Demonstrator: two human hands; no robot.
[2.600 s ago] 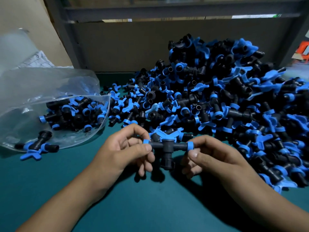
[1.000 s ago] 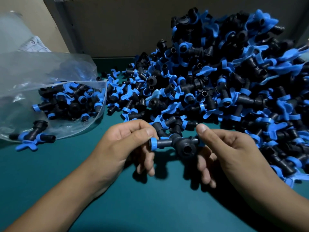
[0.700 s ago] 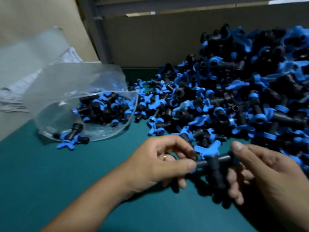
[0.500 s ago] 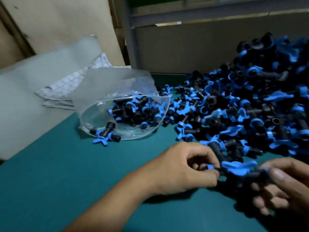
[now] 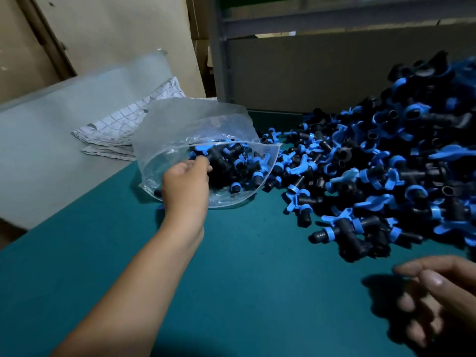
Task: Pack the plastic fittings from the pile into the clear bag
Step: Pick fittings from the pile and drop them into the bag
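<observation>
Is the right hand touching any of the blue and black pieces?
Apart. The head view shows the right hand open above bare green table, clear of the pile.

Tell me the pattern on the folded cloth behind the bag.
White cloth with a dark grid check; head view.

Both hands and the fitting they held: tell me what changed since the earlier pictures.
The right hand let go of the fitting and now hangs open, holding nothing. The left hand carried it leftward to the clear bag mouth. The pile and bag stayed put on the green table.
</observation>
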